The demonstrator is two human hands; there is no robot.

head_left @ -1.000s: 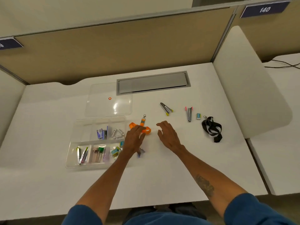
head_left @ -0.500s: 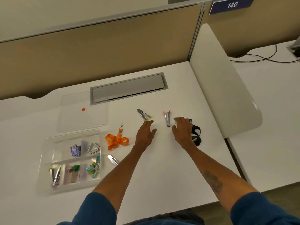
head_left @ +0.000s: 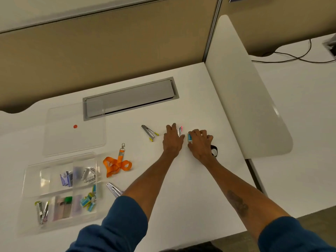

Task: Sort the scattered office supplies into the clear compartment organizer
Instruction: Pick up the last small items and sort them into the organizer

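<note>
Hands both out on white desk [head_left: 181,179], far right of clear organizer [head_left: 60,190] at lower left. Left hand [head_left: 171,140] lies flat, fingers loosely spread, covering most of pink-tipped staple remover [head_left: 180,130]; grip cannot be told. Right hand [head_left: 200,142] curls over small blue item [head_left: 189,137], thumb touching it, hold unclear. Black lanyard [head_left: 214,150] mostly hidden behind right hand. Yellow-tipped remover [head_left: 149,132], orange lanyard [head_left: 116,163] lie loose. Silver remover [head_left: 114,190] partly cut off by left sleeve.

White desk [head_left: 190,188], tan partition [head_left: 109,51], perhaps fabric.
</note>
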